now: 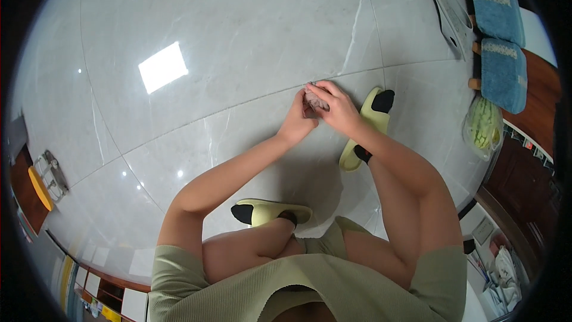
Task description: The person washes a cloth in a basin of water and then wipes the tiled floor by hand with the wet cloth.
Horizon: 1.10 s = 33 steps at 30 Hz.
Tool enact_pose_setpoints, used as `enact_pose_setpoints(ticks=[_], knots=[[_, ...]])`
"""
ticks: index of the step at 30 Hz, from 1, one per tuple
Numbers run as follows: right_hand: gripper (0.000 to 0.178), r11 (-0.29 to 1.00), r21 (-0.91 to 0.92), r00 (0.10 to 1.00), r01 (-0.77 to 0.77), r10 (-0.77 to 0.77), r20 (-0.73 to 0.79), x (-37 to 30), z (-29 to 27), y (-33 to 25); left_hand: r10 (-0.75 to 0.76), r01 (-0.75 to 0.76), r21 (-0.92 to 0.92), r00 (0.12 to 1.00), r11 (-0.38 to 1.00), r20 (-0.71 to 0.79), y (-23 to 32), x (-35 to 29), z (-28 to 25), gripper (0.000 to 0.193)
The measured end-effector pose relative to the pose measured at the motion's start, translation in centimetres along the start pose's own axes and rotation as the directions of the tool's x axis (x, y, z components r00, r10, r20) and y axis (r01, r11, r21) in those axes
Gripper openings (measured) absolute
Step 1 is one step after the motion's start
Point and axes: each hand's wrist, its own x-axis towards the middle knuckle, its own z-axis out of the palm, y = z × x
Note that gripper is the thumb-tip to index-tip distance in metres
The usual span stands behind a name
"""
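Note:
Low over the tiled floor, in front of my body, both my hands close round a small, lumpy, greyish-pink thing (pixel 315 100). It looks crumpled, perhaps a bunched cloth, but I cannot make out its kind. My left hand (pixel 297 119) grips its left side. From the right, my right hand (pixel 340 106) curls its fingers over the top and far edge. Parts of the thing are hidden behind the fingers. Beside my right forearm is a pale green slipper (pixel 376 121) on my foot, over a black sock; its pair (pixel 267 210) is on my other foot.
Grey glossy tiles (pixel 226 30) stretch ahead. At the right, two blue padded covers (pixel 497 6) lie on wooden seats, with grey slippers (pixel 454 24) alongside. A watermelon in a plastic bag (pixel 484 125) sits below them. A metal frame (pixel 52 176) and yellow-edged piece (pixel 40 188) are far left.

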Motion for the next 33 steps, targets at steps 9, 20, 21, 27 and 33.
enact_pose_setpoints(ticks=[9, 20, 21, 27, 33], knots=[[0.036, 0.994, -0.042, 0.991, 0.105, -0.101, 0.093, 1.8, -0.8, 2.2, -0.172, 0.081, 0.504, 0.976, 0.860, 0.137, 4.9, 2.5, -3.6, 0.036], [0.031, 0.884, -0.376, 0.915, 0.278, -0.362, -0.175, 14.5, -4.2, 2.7, 0.423, -0.158, 0.952, 0.905, 0.263, 0.034, 12.4, 13.1, -4.0, 0.029], [0.027, 0.866, -0.404, 0.910, 0.293, -0.382, -0.161, 14.3, -3.7, 3.3, 0.439, -0.136, 0.964, 0.898, 0.229, 0.023, 12.3, 13.1, -3.8, 0.026], [0.024, 0.892, -0.304, 0.932, 0.335, -0.360, -0.028, 9.5, -1.8, 3.8, 0.307, -0.239, 0.970, 0.922, -0.034, 0.238, 9.1, 9.0, -4.7, 0.012], [0.018, 0.905, -0.239, 0.931, 0.353, -0.315, 0.182, 2.8, -1.0, 2.3, 0.333, -0.374, 0.927, 0.872, -0.021, 0.359, 3.9, 3.9, -4.1, 0.013]])
